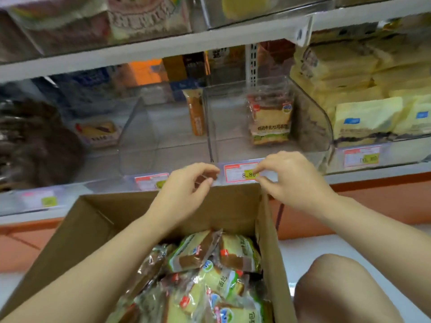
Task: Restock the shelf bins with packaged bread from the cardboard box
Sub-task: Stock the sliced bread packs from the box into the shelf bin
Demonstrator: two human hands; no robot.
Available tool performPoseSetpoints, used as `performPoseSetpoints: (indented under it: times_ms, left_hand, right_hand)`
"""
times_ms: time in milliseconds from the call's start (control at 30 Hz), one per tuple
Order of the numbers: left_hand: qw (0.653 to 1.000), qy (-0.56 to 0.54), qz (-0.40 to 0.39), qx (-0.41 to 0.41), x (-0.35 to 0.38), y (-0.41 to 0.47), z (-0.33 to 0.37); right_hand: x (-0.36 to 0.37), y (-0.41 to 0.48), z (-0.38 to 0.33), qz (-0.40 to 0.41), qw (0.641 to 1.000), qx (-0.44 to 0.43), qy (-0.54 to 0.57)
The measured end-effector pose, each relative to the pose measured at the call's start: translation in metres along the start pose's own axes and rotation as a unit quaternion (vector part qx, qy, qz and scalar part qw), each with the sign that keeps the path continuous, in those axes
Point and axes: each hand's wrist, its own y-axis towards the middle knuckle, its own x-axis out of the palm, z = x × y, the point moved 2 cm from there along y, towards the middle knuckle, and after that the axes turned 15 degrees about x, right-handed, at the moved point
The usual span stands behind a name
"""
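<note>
An open cardboard box [98, 229] stands below me, holding several packaged bread loaves [210, 271] in green and clear wrappers. Above it, a clear shelf bin [233, 141] holds one upright bread pack [270, 122] at its right side. Both my hands hover over the box's far rim at the bin's front edge. My left hand [186, 187] has curled fingers and holds nothing that I can make out. My right hand [291, 178] pinches at the price tag [240, 173] on the bin's front.
A second clear bin [140, 141] to the left is nearly bare, with an orange pack [196, 113] upright at its right. Yellow bread packs [363, 122] fill the bin on the right. Dark buns [35, 145] lie far left. My knee [335, 287] is beside the box.
</note>
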Motion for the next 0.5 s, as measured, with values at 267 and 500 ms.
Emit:
performPoseSetpoints:
  times_ms: [267, 500]
  left_hand:
    - [0.950, 0.021, -0.281, -0.132, 0.040, -0.099, -0.054]
    - [0.916, 0.127, -0.371, -0.086, 0.073, -0.113, -0.053]
  right_hand:
    - [0.041, -0.016, -0.020, -0.092, 0.996, -0.001, -0.020]
    - [0.041, -0.022, -0.021, -0.095, 0.995, 0.014, -0.026]
